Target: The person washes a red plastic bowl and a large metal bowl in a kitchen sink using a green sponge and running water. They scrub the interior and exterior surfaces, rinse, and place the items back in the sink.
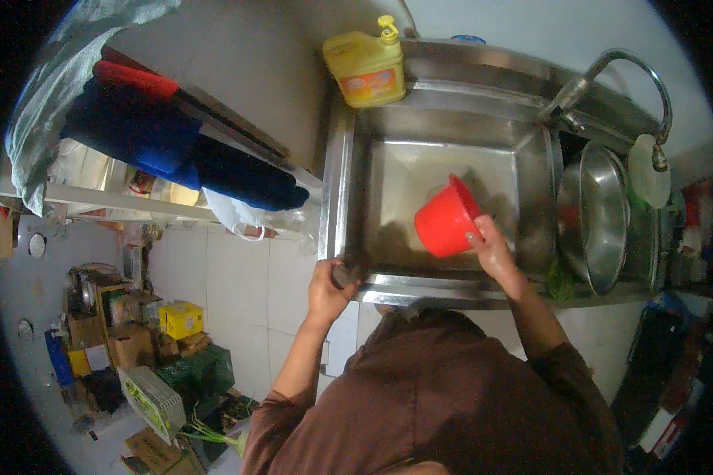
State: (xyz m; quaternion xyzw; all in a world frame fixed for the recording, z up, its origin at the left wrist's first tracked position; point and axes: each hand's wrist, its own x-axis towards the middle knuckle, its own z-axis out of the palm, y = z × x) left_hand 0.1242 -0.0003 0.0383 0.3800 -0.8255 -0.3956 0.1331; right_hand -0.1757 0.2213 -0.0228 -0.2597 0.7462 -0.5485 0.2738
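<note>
My right hand [492, 246] grips a red plastic dipper [445, 222] by its rim or handle side, and the dipper is tilted inside the stainless steel sink [538, 196]. The sink floor below it looks wet, though I cannot tell how deep any water is. At the sink's near left corner, my left hand [327, 291] holds a dark grey scouring pad [347, 274] against the steel edge. Blur hides the pad's exact kind.
A yellow detergent jug [368, 74] with a pump stands at the back left corner. The curved faucet [627, 56] rises behind the right basin, where large metal bowls [603, 219] lean. Dark blue cloths [136, 130] hang over the left shelf. Boxes [133, 344] crowd the floor.
</note>
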